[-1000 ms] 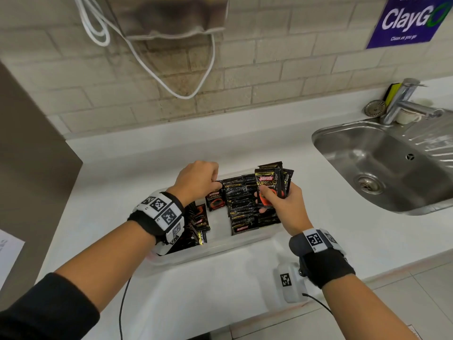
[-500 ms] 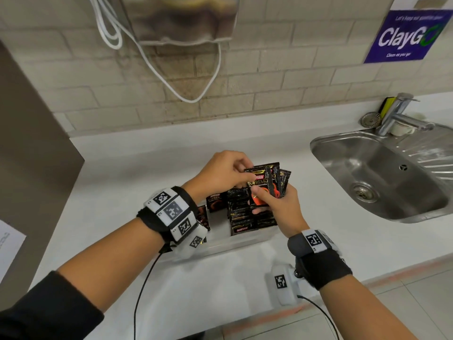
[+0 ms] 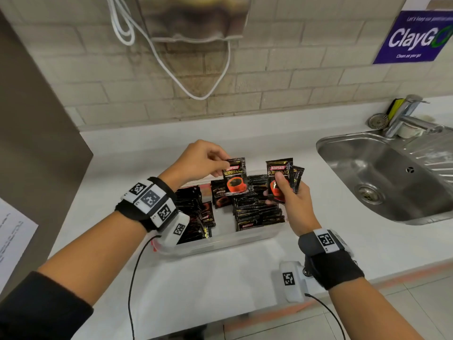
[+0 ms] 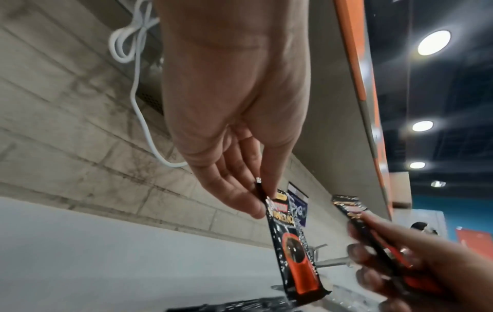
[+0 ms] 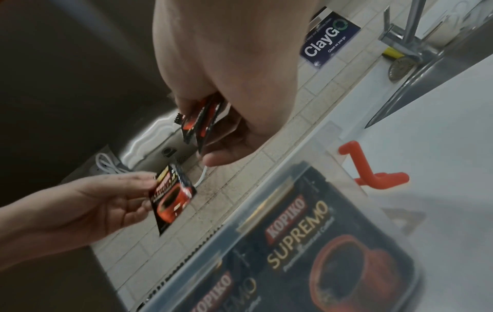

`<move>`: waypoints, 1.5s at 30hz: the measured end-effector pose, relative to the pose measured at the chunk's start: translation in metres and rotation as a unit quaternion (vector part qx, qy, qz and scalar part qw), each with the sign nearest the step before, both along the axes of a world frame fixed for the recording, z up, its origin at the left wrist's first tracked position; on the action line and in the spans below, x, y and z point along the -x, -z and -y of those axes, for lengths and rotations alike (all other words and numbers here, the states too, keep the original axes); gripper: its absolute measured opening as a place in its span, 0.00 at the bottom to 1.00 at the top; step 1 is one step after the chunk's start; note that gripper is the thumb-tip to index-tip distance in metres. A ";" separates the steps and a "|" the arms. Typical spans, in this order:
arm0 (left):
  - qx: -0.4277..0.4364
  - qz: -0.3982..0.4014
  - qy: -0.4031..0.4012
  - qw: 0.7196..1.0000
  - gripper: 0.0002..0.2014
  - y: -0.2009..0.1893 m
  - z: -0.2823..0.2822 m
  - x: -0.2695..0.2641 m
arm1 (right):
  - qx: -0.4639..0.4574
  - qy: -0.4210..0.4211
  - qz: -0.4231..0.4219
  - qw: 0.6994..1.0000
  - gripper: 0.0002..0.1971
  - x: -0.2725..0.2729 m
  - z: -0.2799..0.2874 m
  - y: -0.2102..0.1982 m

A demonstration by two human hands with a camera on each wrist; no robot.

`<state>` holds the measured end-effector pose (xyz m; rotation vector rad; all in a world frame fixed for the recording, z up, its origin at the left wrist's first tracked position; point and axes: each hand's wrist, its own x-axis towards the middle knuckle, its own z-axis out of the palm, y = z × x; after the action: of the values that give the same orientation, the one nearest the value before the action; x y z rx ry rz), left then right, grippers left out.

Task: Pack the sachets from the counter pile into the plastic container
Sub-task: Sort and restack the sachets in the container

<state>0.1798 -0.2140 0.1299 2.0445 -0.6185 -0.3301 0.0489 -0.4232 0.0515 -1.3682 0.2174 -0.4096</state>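
A clear plastic container sits on the white counter, holding several black Kopiko Supremo sachets stacked in rows. My left hand pinches one sachet by its top corner and holds it upright above the container. That same sachet hangs from my fingertips in the left wrist view. To the right, my right hand grips a small bunch of sachets, seen edge-on as the held bunch in the right wrist view. The container wall fills the lower right wrist view.
A steel sink with a tap lies at the right. A brown panel stands at the left with a paper sheet below it. A white cable hangs on the tiled wall. The container's red latch faces the counter.
My left hand rose out of the container, met the right hand's bunch, and drew one sachet away to the left. The right hand keeps the rest.
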 end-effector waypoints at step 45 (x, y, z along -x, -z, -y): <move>-0.025 0.120 0.074 0.990 0.12 0.015 0.028 0.022 | 0.051 -0.077 0.036 0.995 0.13 -0.013 -0.006 0.002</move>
<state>0.1582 -0.2422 0.1149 2.1077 -0.9191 -0.1878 0.0623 -0.4176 0.0497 -1.4579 0.0320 -0.3437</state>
